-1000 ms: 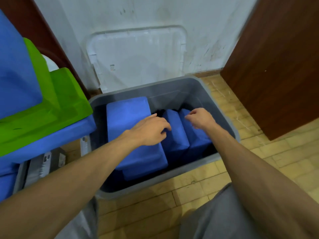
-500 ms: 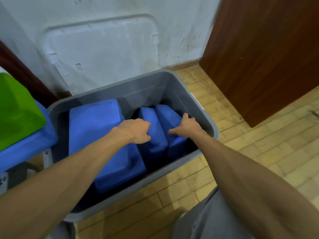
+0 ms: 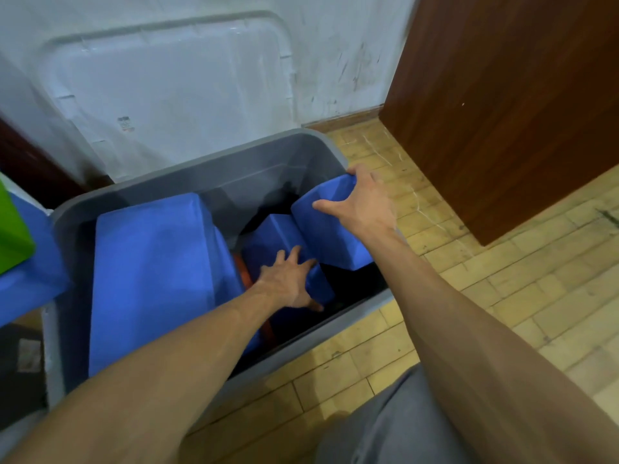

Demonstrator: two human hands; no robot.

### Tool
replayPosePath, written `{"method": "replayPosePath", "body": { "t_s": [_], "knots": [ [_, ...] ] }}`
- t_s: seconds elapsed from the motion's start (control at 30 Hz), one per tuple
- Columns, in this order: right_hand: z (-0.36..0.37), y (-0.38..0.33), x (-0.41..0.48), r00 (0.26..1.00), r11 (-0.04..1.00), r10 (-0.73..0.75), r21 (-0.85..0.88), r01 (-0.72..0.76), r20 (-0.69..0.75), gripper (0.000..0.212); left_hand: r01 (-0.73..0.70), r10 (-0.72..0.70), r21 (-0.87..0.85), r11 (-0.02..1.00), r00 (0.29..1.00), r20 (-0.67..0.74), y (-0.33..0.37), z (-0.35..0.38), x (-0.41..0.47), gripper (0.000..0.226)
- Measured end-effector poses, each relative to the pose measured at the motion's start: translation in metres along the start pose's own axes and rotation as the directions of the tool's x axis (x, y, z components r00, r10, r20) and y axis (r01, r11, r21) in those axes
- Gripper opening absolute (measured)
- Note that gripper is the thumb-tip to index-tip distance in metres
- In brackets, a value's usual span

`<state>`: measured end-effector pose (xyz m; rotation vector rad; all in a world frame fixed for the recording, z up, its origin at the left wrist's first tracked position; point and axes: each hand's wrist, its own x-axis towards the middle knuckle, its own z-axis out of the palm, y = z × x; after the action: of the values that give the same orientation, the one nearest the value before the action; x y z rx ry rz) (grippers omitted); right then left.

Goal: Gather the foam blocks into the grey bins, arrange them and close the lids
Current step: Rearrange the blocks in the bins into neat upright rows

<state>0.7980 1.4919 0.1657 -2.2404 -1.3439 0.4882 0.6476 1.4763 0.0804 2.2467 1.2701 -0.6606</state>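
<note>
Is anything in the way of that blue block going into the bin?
Nothing visible: under the lifted block in the right hand the grey bin shows a dark gap. The left hand rests on the neighbouring block.

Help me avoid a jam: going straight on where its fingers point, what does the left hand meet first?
Probably the tilted blue block that the right hand grips; the left hand points at its lower edge, though depth is unclear.

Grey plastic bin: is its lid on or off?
Off. The grey plastic bin stands open, blue foam blocks visible inside; a white rectangular lid leans on the wall behind.
</note>
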Motion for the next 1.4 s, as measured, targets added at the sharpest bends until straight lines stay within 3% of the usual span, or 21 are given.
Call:
{"method": "replayPosePath", "body": {
  "t_s": [0.17, 0.4, 0.5, 0.57, 0.7, 0.83, 0.97, 1.07, 1.13, 1.2, 1.3, 1.4],
  "knots": [
    [-0.001, 0.002, 0.004, 0.999, 0.999, 0.033, 0.020, -0.033, 0.007, 0.082, -0.089, 0.122, 0.338, 0.937, 0.989, -0.078, 0.003, 0.013, 0.006, 0.087],
    [0.001, 0.007, -0.002, 0.998, 1.000, -0.009, 0.021, 0.007, 0.069, 0.083, -0.080, 0.152, 0.349, 0.934, 0.971, -0.185, -0.011, -0.026, -0.007, 0.076],
    [-0.004, 0.005, -0.001, 0.995, 1.000, -0.024, -0.001, 0.024, 0.096, 0.086, 0.028, 0.024, 0.199, 0.980, 0.966, -0.257, -0.029, -0.050, -0.011, 0.063],
    [-0.001, 0.009, -0.005, 0.991, 0.996, -0.004, -0.087, 0.016, 0.136, 0.088, 0.056, -0.041, 0.082, 0.995, 0.982, -0.182, -0.036, -0.054, -0.015, 0.068],
    [0.019, 0.022, -0.019, 0.945, 0.972, 0.076, -0.235, 0.001, 0.319, 0.095, 0.102, -0.094, 0.068, 0.992, 0.988, -0.123, -0.030, -0.036, -0.019, 0.063],
    [0.024, 0.015, -0.021, 0.888, 0.930, 0.086, -0.356, 0.091, 0.453, 0.110, 0.165, -0.169, -0.112, 0.980, 0.985, -0.031, -0.028, -0.037, -0.014, 0.069],
    [0.020, 0.006, -0.026, 0.791, 0.894, 0.181, -0.434, 0.116, 0.584, 0.131, 0.152, -0.184, -0.205, 0.967, 0.971, -0.150, -0.031, -0.037, -0.015, 0.056],
    [0.020, 0.005, -0.024, 0.812, 0.901, 0.188, -0.426, 0.082, 0.553, 0.127, 0.131, -0.245, -0.369, 0.920, 0.928, -0.281, -0.035, -0.043, -0.018, 0.057],
    [0.021, 0.005, -0.018, 0.871, 0.923, 0.161, -0.383, 0.033, 0.464, 0.118, 0.135, -0.349, -0.530, 0.837, 0.878, -0.328, -0.042, -0.057, -0.018, 0.061],
    [0.024, 0.003, -0.010, 0.925, 0.946, 0.125, -0.323, -0.002, 0.360, 0.110, 0.159, -0.406, -0.575, 0.802, 0.852, -0.330, -0.053, -0.073, -0.017, 0.057],
    [0.028, -0.001, 0.002, 0.952, 0.971, 0.085, -0.237, -0.014, 0.294, 0.105, 0.172, -0.388, -0.563, 0.809, 0.875, -0.290, -0.065, -0.086, -0.016, 0.043],
    [0.029, -0.002, 0.011, 0.937, 0.978, 0.075, -0.210, -0.002, 0.341, 0.110, 0.183, -0.337, -0.537, 0.823, 0.919, -0.204, -0.063, -0.077, -0.011, 0.042]
  ]
}}
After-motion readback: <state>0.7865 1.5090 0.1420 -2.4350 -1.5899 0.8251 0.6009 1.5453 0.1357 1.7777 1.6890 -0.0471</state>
